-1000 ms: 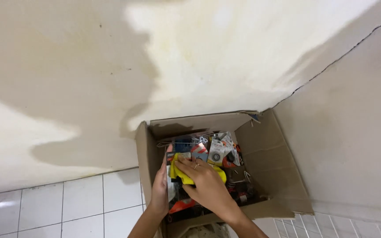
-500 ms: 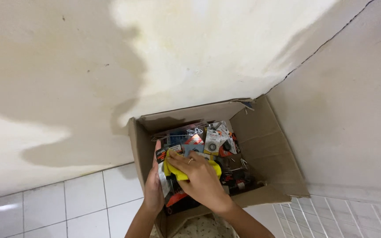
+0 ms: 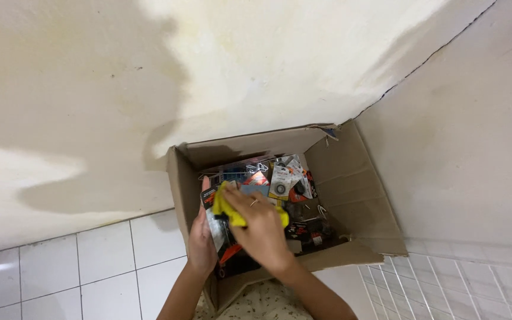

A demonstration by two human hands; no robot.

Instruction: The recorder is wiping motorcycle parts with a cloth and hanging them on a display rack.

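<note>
Head view is showing both hands inside an open cardboard box [image 3: 351, 195] standing in a wall corner. Right hand [image 3: 262, 228] is pressing a yellow cloth [image 3: 227, 208] with closed fingers onto a packaged item [image 3: 217, 228], which the left hand [image 3: 201, 237] is gripping. Other packages [image 3: 285, 184] are lying untouched deeper in the box.

Yellow cloth [image 3: 234, 212], soft and crumpled, bunched up inside the open cardboard box [image 3: 351, 184], toward its left wall. Flat packaged item [image 3: 213, 220] with black and orange print, tilted up on edge just beside the box's left wall, directly under the cloth and touching it.
</note>
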